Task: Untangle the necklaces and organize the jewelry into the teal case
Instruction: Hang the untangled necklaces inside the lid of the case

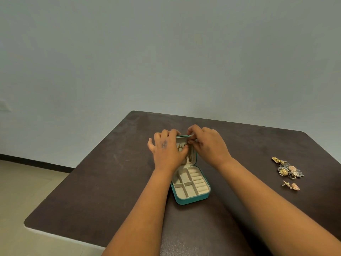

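The teal case (pixel 191 198) lies open in the middle of the dark table, its cream compartments and ring rolls bare. Its lid stands at the far side, with gold necklace chains (pixel 189 157) hanging down its inner face. My left hand (pixel 167 150) holds the lid's left side, fingers curled over its top edge. My right hand (pixel 206 143) pinches a gold chain at the lid's top right corner. Both hands hide much of the lid.
A heap of gold and silver jewelry (pixel 288 169) lies near the table's right edge, with a small earring pair (pixel 291 185) just in front of it. The table's (pixel 103 172) left edge drops to a tiled floor; a pale wall stands behind.
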